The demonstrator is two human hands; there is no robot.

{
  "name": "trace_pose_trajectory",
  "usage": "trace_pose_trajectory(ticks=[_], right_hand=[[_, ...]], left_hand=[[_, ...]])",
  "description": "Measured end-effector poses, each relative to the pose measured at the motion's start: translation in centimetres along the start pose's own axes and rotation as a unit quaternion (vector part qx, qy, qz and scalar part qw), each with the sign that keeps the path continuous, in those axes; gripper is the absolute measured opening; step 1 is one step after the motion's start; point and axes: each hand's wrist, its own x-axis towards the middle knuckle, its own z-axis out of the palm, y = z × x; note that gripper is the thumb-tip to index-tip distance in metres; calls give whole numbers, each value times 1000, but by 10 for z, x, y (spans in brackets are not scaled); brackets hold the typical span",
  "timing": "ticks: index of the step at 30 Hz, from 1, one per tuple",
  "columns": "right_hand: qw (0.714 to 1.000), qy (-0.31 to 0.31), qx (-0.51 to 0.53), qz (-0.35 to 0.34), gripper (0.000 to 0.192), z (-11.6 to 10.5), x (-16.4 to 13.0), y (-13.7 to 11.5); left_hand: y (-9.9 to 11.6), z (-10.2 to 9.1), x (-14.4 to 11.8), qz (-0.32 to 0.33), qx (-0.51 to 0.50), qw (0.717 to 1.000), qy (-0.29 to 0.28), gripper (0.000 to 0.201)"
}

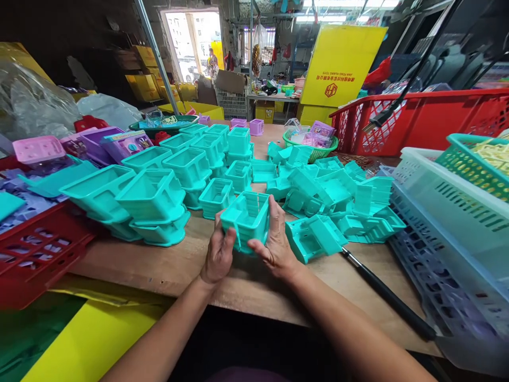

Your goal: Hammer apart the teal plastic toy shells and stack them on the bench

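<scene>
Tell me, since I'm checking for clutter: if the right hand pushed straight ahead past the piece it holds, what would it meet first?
The right hand points up the table. Beyond the held teal plastic housing, it would probably meet the loose teal parts first, though depth is hard to judge.

Single head view, looking forward-down over workbench (167, 268), close; far background perhaps distorted.

Two hands, left (218, 253) and right (276, 241), one teal plastic part (246, 216) between them; two red crates (421, 119), one green round basket (316, 151), one yellow box (340, 63), one black rod (387, 297)
</scene>
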Motion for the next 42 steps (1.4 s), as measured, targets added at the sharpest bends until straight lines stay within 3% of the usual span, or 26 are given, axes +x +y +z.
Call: trace_pose_trajectory(ticks=[4, 9, 13, 15, 18, 22, 28, 32, 36, 39, 42], right_hand=[[996, 50, 73, -25, 116, 1, 5, 11], [946, 50, 307, 96, 101, -17, 12, 16], [932, -65, 345, 93, 93, -34, 13, 10], [929, -76, 350, 96, 88, -36, 12, 7], [939, -29, 331, 90, 85, -32, 11, 5], [954, 6, 285, 92, 78, -27, 10, 6], [954, 19, 272, 123, 74, -22, 12, 15], [967, -18, 210, 143, 71, -24, 15, 14], [996, -10, 77, 43, 47, -35, 19, -3], [996, -77, 13, -45, 26, -40, 20, -19], [988, -136, -6, -72, 20, -36, 18, -25]], left_hand=[[9, -3, -2, 47, -33, 998, -3, 123], [9, -6, -7, 70, -7, 996, -47, 114], [8, -3, -10, 138, 42, 986, -81, 109], [13, 0, -12, 160, 55, 984, -65, 104], [24, 4, -16, 166, 82, 983, -16, 100], [31, 10, -18, 111, 108, 988, 18, 83], [32, 12, -10, 72, 113, 991, 16, 70], [29, 3, -3, 32, 114, 993, -10, 72], [31, -5, -3, 38, 213, 976, -4, 76], [38, -4, -4, 34, 251, 967, -16, 69], [46, 1, -1, 41, 277, 960, -23, 64]])
